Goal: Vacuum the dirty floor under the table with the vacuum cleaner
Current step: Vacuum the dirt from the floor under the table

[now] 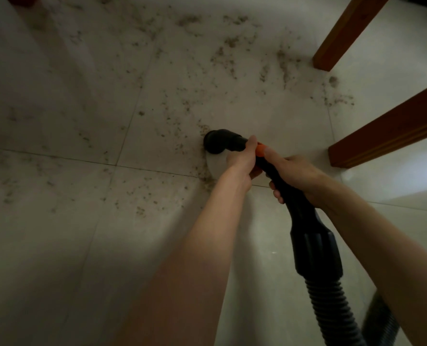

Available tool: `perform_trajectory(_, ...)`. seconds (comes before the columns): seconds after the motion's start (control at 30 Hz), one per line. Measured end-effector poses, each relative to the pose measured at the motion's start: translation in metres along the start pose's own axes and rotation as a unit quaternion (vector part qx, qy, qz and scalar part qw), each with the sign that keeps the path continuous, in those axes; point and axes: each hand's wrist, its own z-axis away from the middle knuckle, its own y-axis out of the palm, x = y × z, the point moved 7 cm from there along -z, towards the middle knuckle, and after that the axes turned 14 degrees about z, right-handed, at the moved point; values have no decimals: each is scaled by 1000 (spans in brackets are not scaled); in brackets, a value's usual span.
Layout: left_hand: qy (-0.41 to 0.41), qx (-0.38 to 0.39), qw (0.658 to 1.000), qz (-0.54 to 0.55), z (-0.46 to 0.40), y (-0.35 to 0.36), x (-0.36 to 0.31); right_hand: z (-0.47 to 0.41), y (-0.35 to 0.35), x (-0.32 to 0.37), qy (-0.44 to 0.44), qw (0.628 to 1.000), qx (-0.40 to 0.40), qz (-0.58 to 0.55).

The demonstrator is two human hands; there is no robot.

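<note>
Head view, looking down at a pale tiled floor (pixel 57 245). Item: black vacuum wand (pixel 282 181), running forward from a ribbed hose (pixel 329 303) at lower right to an elbow joint (pixel 216 143) over a white nozzle head (pixel 217 166), which is sitting on the tiles. Left hand (pixel 242 158) is wrapping the wand just behind the elbow, its grip closing round the tube. Right hand (pixel 294 176) is grasping the wand further back, thumb lying by an orange part (pixel 259 149). Brown debris (pixel 195 78) is lying scattered ahead of the nozzle. Two wooden worktop legs (pixel 342 36) are standing at upper right.
</note>
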Motion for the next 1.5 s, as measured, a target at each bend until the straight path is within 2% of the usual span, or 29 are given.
perform_trajectory(0.37, 32, 16, 998, -50, -28, 11, -39, -33, -6, 28, 0, 999, -27, -18)
perform_trajectory(0.57, 39, 10, 998, -56, -36, 5, -51, -42, 2, 39, -11, 1000, -15, -22)
perform_trajectory(1.1, 22, 3, 1000, 7, -14, 4, -23, -17, -9, 26, 41, 995, 83, 24)
perform_trajectory(1.5, 5, -16, 1000, 3, 20, -10, 11, 19, -1, 1, 29, 994, 92, 42)
